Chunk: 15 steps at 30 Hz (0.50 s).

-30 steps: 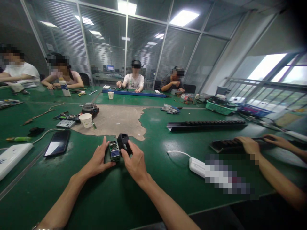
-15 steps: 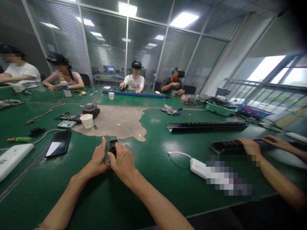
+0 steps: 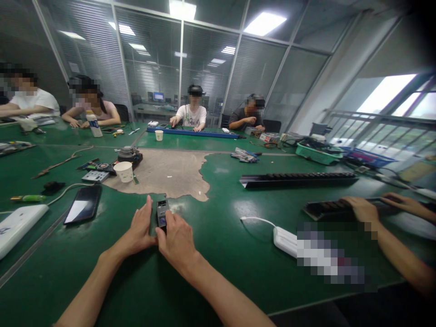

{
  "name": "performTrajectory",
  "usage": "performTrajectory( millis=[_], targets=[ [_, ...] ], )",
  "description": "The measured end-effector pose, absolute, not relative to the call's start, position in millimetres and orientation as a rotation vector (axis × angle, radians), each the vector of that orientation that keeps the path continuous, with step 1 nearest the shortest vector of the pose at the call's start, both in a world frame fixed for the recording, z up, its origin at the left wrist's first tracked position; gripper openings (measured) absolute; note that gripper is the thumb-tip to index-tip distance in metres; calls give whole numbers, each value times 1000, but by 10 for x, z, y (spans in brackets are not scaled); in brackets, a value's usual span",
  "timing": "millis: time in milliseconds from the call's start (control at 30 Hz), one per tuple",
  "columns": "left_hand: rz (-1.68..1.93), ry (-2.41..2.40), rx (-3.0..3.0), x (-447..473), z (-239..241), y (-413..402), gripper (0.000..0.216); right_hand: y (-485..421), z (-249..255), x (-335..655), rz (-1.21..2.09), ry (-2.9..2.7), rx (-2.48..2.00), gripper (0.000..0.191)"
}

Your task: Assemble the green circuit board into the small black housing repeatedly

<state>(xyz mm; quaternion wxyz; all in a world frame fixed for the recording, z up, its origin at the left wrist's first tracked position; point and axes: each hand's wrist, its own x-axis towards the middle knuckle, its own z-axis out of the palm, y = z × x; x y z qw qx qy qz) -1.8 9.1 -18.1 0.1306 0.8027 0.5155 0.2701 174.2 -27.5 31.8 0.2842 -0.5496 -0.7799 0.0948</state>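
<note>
A small black module with a little blue screen stands on the green table in front of me. My left hand rests against its left side, fingers stretched along it and thumb tucked under. My right hand is curled over its near end and right side, gripping it. Both hands hold it down on the table top.
A black phone and a white device lie to my left, with a paper cup and small parts behind. A white power strip lies to the right. A co-worker's hands work on a black strip. Several people sit across the table.
One second ago my right hand held a black cover apart from the green circuit board. It has been brought onto the board, and both hands now press the closed module together.
</note>
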Motion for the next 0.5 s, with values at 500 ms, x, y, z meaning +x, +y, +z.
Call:
performTrajectory(
  millis=[500],
  targets=[
    [836, 1433, 2345, -1, -221, 116, 113, -172, 278, 1730, 330, -1993, -1381, 47]
  ],
)
